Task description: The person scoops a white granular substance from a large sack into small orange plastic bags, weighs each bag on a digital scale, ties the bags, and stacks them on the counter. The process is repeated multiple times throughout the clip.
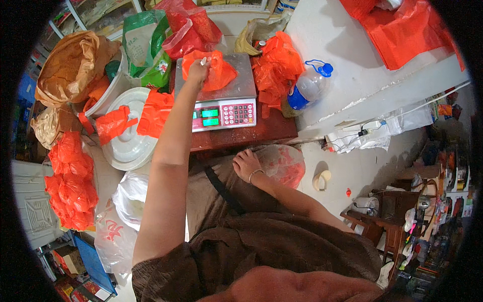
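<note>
My left hand (pixel 199 71) grips an orange-red plastic bag (pixel 218 77) by its upper part, on the steel pan (pixel 241 68) of a digital scale. The bag's contents are hidden. Green digits glow on the scale's front panel (pixel 238 115), beside its keypad. The scale stands on a dark red wooden table (pixel 275 130). My right hand (pixel 247 165) rests on my lap with its fingers slightly bent, holding nothing visible, near a clear plastic bag with red print (pixel 285 164). Flat orange-red bags (pixel 113 124) lie on a round white lid (pixel 126 154) left of my forearm.
Crumpled orange bags (pixel 277 68) and a plastic bottle with a blue cap (pixel 309 85) stand right of the scale. Tied red bags (pixel 71 181) are stacked at the left. A brown sack (pixel 69 68) and a green bag (pixel 145 45) stand behind the lid. A white ledge (pixel 351 90) bounds the right.
</note>
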The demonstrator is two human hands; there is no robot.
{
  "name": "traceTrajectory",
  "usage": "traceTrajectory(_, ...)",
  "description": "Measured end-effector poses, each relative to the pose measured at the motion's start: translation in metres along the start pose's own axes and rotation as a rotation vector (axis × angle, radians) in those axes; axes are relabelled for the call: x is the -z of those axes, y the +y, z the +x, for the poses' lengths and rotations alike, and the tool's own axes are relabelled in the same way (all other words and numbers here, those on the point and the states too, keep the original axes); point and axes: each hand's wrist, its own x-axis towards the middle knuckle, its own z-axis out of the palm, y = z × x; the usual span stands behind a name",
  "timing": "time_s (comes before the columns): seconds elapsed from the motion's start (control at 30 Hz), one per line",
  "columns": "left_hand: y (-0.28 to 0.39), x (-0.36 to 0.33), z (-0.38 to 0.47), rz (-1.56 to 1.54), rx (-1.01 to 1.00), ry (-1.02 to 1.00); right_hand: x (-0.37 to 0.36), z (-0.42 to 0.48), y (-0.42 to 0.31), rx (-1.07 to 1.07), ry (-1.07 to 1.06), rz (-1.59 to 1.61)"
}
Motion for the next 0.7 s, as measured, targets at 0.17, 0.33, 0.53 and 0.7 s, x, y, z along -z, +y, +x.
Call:
traceTrajectory(0.17, -0.047, 0.04, 0.05, 0.25, -0.128, -0.017, -0.002, 0.008, -0.022, 0.008, 0.049, -0.092)
traceTrajectory(0.33, -0.034, 0.002, 0.04, 0.498, -0.201, 0.081, -0.004, 0.01, -0.009, -0.068, 0.026, -0.121)
traceTrajectory(0.53, -0.018, 0.01, 0.031, 0.889, -0.489, 0.071, 0.002, 0.016, -0.014, -0.105, -0.125, -0.093)
traceTrajectory(0.7, -0.01, 0.024, 0.027, 1.286, -0.632, -0.027, 0.01, 0.02, -0.023, -0.117, -0.211, -0.078)
